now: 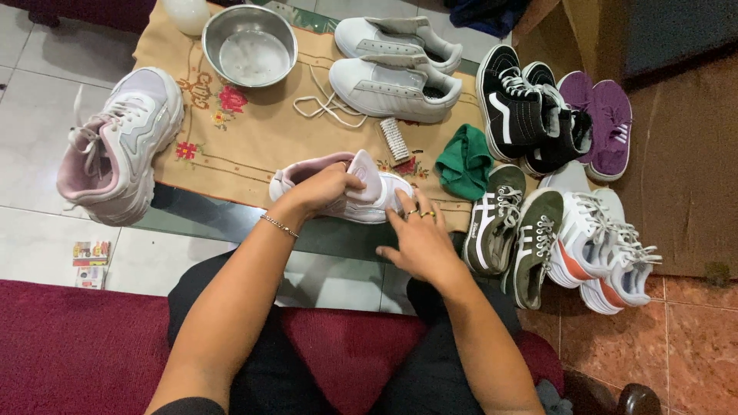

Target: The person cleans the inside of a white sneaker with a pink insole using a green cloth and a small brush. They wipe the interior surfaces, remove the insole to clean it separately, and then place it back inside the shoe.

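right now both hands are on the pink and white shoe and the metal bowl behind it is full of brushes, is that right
Not quite. The head view shows the left hand and right hand on the pink and white shoe, but the metal bowl holds no brushes; the brush lies on the cloth.

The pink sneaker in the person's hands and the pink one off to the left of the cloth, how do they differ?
The held sneaker lies on its side, gripped by the left hand and touched by the right hand; the left sneaker stands upright, untouched. The left sneaker shows laces; none show on the held sneaker. The held one rests on the embroidered cloth, the other at its edge. Both are pale pink and white.
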